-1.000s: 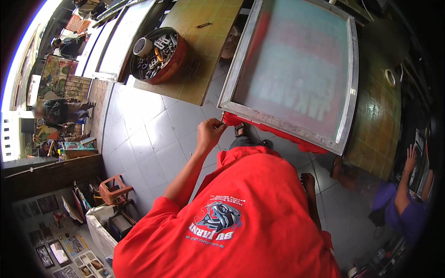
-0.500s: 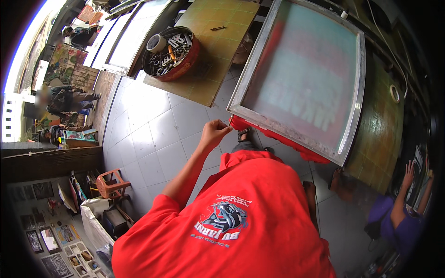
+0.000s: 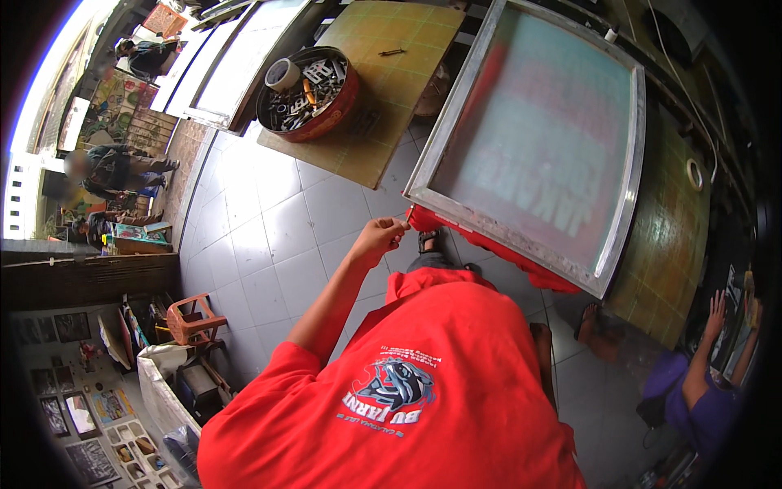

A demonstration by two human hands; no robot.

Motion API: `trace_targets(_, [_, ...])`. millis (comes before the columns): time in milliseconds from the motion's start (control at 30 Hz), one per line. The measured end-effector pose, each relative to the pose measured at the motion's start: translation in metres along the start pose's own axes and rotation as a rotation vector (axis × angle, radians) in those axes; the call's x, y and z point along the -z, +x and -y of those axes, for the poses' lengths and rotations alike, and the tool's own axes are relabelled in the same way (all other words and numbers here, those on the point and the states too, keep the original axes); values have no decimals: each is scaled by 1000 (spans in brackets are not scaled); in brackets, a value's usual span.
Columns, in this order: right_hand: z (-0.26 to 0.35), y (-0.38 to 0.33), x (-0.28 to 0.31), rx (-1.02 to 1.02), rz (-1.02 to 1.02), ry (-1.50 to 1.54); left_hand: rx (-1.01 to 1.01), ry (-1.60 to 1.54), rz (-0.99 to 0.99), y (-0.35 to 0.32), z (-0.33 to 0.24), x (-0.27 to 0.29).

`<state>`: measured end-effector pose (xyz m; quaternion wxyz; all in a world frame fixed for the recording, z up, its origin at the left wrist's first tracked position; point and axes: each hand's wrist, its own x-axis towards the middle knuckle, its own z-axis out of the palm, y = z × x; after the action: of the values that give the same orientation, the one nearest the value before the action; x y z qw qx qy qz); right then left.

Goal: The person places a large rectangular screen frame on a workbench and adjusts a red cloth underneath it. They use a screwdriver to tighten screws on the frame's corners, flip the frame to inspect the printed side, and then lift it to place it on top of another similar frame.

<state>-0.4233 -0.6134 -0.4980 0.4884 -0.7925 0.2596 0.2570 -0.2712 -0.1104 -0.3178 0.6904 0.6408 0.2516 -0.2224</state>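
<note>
My left hand [image 3: 381, 238] is closed, its fingertips pinched just below the near left corner of a screen printing frame [image 3: 497, 218]. Something small and thin may be between the fingertips; I cannot make it out. The frame has a metal border and a pale, translucent mesh [image 3: 542, 122] with reddish areas showing through. Red cloth [image 3: 497, 248] sticks out under its near edge, beside my fingertips. To the right of my red shirt [image 3: 399, 326], a dark limb [image 3: 543, 359] shows, probably my right arm; its fingers cannot be made out.
A round red tin [image 3: 326, 122] of small parts and a tape roll stands on a yellowish board [image 3: 391, 90] at upper left. An orange stool [image 3: 194, 319] stands at left. Another person in purple [image 3: 700, 399] raises a hand at right. Several people are in the far left background.
The whole view has shifted slightly rightward. My left hand sits a little lower relative to the frame's corner, still pinched. The person in purple has moved a hand slightly.
</note>
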Motion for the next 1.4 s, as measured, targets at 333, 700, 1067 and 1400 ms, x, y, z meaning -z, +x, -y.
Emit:
trace_targets(333, [-7, 2, -3, -37, 1, -9, -145, 252, -146, -10, -8, -11])
trace_targets(700, [-24, 9, -4, 55, 2, -42, -479, 813, -512, -3, -4, -24])
trace_targets(1067, [-25, 7, 0, -44, 15, 44, 58, -204, 8, 2, 4, -4])
trace_targets(1400, [4, -2, -5, -23, -46, 62, -392, 557, -378, -11, -3, -23])
